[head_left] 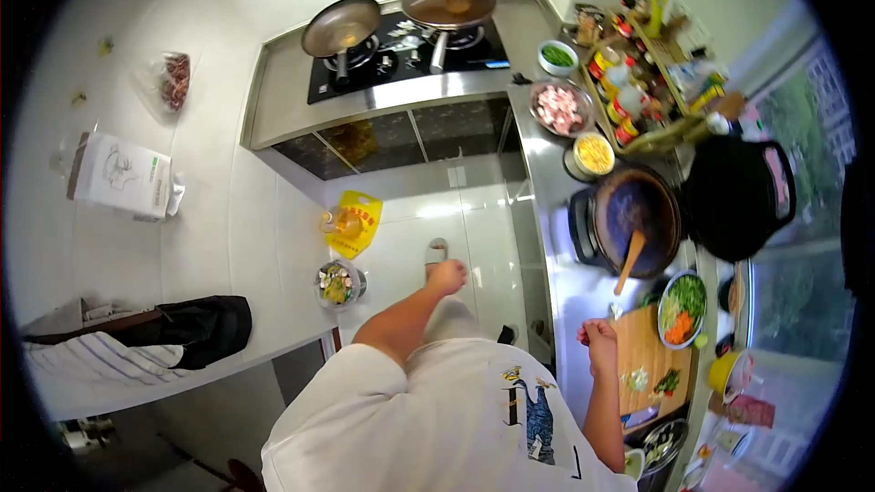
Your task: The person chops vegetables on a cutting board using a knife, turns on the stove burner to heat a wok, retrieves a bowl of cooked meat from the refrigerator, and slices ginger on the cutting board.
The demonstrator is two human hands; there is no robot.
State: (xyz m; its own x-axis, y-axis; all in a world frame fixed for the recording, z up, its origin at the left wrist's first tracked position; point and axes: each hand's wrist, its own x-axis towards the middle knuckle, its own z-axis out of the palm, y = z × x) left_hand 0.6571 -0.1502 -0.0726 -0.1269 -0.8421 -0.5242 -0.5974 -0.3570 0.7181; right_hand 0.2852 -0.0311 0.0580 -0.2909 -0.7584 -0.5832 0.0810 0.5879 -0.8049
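My left hand point(447, 278) hangs over the floor in front of my body, fingers curled in and nothing showing in them. Beside the counter, my right hand point(597, 339) is raised with its fingers bent together, apart from the cutting board point(652, 351); I see nothing in it. Chopped white pieces point(635, 379), chopped green and red pieces point(668, 383) and a knife point(641, 415) lie on that board. A wooden spatula point(630, 262) rests in the open dark cooker pot point(654, 205). Close by stands a bowl of cut green and orange vegetables point(682, 308).
On the stove sit a wok point(341, 29) and a lidded pan point(448, 4). Along the counter are a bowl of meat pieces point(559, 107), a yellow-filled bowl point(594, 155) and a bottle rack point(629, 96). A waste bin point(339, 285) and a yellow bag point(363, 219) are on the floor.
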